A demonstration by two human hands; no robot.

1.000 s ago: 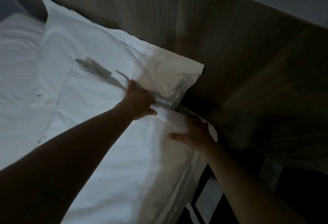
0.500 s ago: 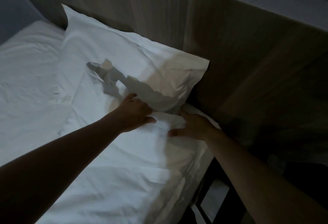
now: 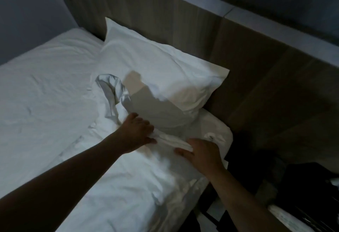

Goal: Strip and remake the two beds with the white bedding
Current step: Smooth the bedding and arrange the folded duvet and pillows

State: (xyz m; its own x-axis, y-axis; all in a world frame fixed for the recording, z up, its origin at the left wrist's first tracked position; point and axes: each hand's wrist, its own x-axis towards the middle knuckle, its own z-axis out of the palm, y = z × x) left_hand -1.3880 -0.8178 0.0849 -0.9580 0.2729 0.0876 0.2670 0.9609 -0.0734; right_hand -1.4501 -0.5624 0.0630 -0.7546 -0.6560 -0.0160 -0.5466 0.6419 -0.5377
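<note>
A white pillow lies at the head of the bed against the wooden headboard. Below it a white duvet covers the right side of the bed, its top edge rumpled and partly folded back. My left hand grips the duvet's top edge just below the pillow. My right hand holds the same edge a little to the right, thumb under the fold, near the mattress corner. A white sheet covers the left part of the bed.
A dark gap with dark objects lies to the right of the bed. A grey wall stands at the far left. A pale item shows at the lower right. The room is dim.
Both hands have pulled the duvet's top edge down, away from the pillow. The folded-back flap at the left has grown larger. My view has drawn back, showing more of the bed.
</note>
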